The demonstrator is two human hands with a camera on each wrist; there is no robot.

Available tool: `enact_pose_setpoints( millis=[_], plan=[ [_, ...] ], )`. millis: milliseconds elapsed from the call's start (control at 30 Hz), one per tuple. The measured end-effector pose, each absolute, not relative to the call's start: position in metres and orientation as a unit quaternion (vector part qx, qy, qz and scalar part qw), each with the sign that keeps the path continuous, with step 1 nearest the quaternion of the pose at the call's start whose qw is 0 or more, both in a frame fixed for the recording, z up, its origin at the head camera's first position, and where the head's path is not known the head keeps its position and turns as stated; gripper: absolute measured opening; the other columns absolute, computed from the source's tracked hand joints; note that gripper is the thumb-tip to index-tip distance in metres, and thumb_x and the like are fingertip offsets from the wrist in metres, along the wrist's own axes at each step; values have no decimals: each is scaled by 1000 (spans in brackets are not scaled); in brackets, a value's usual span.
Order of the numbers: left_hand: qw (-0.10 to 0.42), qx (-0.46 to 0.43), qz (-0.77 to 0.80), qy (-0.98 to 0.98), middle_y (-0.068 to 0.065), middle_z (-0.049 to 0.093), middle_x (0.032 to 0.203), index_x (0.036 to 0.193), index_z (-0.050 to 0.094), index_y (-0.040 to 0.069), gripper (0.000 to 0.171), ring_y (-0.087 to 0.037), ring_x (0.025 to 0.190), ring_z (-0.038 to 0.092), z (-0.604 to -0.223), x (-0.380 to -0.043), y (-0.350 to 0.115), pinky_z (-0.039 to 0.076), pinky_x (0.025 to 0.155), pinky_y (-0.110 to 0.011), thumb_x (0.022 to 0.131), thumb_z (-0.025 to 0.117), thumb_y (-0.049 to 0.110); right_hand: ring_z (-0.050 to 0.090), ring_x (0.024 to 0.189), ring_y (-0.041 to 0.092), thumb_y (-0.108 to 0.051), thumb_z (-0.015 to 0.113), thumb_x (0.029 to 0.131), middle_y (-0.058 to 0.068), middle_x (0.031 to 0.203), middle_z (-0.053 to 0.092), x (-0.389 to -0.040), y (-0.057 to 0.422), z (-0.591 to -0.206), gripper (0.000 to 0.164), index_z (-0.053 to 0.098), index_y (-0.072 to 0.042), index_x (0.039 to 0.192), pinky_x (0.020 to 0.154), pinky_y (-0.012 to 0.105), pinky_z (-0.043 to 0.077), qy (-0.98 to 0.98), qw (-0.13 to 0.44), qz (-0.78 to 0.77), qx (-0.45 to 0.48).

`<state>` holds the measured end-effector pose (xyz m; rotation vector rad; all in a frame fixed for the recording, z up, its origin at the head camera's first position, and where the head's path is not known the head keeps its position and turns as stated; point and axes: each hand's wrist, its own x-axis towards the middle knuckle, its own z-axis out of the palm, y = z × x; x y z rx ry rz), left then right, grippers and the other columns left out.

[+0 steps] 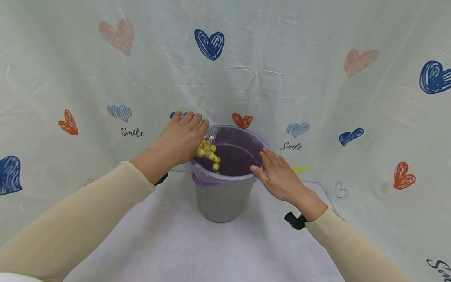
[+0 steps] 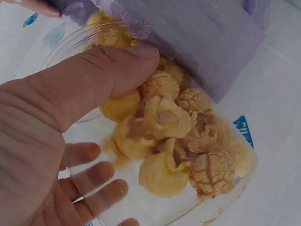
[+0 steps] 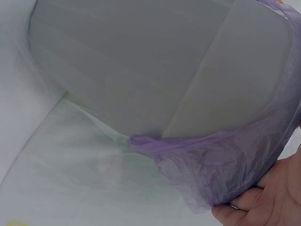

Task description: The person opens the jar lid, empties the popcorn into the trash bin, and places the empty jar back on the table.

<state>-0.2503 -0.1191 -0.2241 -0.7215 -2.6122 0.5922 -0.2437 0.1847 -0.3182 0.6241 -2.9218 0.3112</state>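
My left hand [image 1: 179, 137] grips a clear jar [image 1: 211, 134] tipped on its side over the left rim of a grey bin [image 1: 222, 201]. Round yellow popcorn [image 1: 207, 150] spills from its mouth into the bin, with several pieces strung out in the air. In the left wrist view, the thumb [image 2: 110, 68] lies across the jar and the other fingers show through its clear wall, with more popcorn [image 2: 164, 174] inside. A purple bin liner [image 1: 204, 178] folds over the rim. On the right side of that rim, my right hand [image 1: 282, 176] rests with extended fingers.
The bin stands on a white-covered table [image 1: 218, 254]. Behind it hangs a pale curtain [image 1: 260, 78] printed with hearts and the word Smile, close to the bin's far side. Black bands [image 1: 295, 221] show at both wrists.
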Motion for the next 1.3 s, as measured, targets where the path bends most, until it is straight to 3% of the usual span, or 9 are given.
enact_pose_setpoints(
  millis=[267,567,767,1000,1300],
  plan=[
    [189,-261,201,-925,-22,45,138,145,39,1,72,-39,126,44,-225,-251,-122,37,105,-57,86,70,29,13,151,31,-66,25,98,15,162,20,-243,185,-319,86,25,0,153,121,56,11,-970,71,106,205],
    [193,-266,200,-923,-21,45,138,145,38,1,66,-39,126,44,-227,-252,-121,37,105,-57,89,66,24,13,151,31,-66,25,98,14,162,19,-243,183,-319,86,25,0,153,121,56,11,-971,71,106,204],
    [190,-269,212,-920,-20,43,143,149,33,1,72,-39,128,42,-226,-252,-121,35,108,-56,89,66,25,13,151,31,-66,25,98,14,162,19,-243,183,-319,85,25,0,153,121,56,12,-971,72,104,204],
    [190,-273,208,-920,-18,46,138,141,39,0,61,-38,126,43,-225,-252,-120,34,109,-57,89,66,20,12,152,31,-66,24,98,14,163,18,-243,183,-319,86,24,-1,153,121,56,12,-971,72,105,202],
    [209,-280,202,-915,-19,48,138,141,42,2,60,-38,126,45,-227,-251,-118,34,108,-57,89,67,17,12,152,31,-66,25,98,14,163,18,-243,184,-319,86,24,-1,153,121,56,11,-971,70,108,202]
  ],
)
